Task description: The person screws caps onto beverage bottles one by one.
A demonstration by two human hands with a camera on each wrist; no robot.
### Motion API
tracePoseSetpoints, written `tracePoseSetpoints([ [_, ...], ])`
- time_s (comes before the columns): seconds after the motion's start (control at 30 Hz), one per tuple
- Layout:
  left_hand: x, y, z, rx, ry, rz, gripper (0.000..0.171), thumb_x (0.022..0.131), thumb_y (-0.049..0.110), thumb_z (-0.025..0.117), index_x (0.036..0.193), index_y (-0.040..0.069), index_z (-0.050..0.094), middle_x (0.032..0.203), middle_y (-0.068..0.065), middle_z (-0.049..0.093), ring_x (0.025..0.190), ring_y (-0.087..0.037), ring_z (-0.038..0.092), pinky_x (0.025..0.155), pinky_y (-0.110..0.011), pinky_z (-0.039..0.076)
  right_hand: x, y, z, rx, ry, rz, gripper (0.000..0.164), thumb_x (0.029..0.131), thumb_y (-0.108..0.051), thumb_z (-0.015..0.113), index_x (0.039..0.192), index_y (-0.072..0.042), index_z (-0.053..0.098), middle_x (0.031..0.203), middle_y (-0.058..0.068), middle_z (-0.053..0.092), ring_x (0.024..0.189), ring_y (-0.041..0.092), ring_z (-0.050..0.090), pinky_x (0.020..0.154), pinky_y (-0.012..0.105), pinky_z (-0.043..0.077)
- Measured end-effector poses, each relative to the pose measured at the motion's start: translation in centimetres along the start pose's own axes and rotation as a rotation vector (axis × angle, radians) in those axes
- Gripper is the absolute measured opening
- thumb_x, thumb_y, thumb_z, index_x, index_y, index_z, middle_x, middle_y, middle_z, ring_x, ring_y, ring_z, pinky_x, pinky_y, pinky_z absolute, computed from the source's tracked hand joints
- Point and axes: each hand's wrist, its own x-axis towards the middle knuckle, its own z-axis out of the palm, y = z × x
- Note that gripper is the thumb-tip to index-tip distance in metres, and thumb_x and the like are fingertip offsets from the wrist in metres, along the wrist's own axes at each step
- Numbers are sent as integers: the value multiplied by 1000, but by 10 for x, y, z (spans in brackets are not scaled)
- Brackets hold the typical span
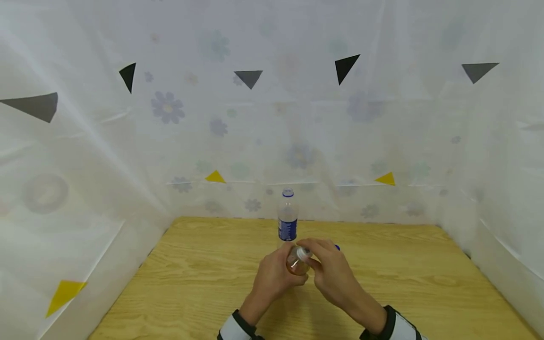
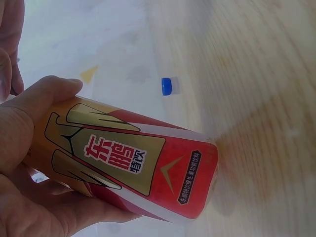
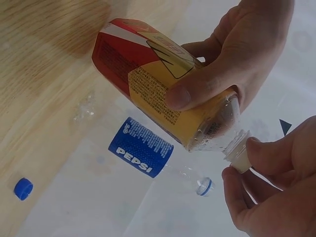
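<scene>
My left hand [image 1: 272, 277] grips a drink bottle [image 2: 123, 153] with a red and gold label around its body. In the right wrist view the bottle is tilted, its clear shoulder and neck towards my right hand [image 1: 333, 274]. The thumb and fingers of that hand pinch a whitish cap [image 3: 240, 158] at the bottle's mouth. Whether the cap is still threaded on cannot be told. Behind the hands stands a clear Pepsi bottle [image 1: 287, 230] with a blue label, upright and uncapped. A loose blue cap [image 3: 23, 188] lies on the table, mostly hidden behind my right hand in the head view.
The wood-grain table [image 1: 204, 274] reaches back to a pale sheet with flower prints [image 1: 272, 141], which also hangs at both sides. Black, grey and yellow triangles [image 1: 386, 178] are stuck to the sheet.
</scene>
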Motion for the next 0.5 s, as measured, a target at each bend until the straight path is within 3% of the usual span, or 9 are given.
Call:
tracePoseSetpoints([
  [0.5,-1,2,0,-9,-5,-6,57,71,27,89,121,17,63,104,-2,73,87,-16,70,68,-27,52,-1,1,0,13,-13,-14,46,82,18,67,119,-9,71,115,9,71,104,24,66,79,40,57],
])
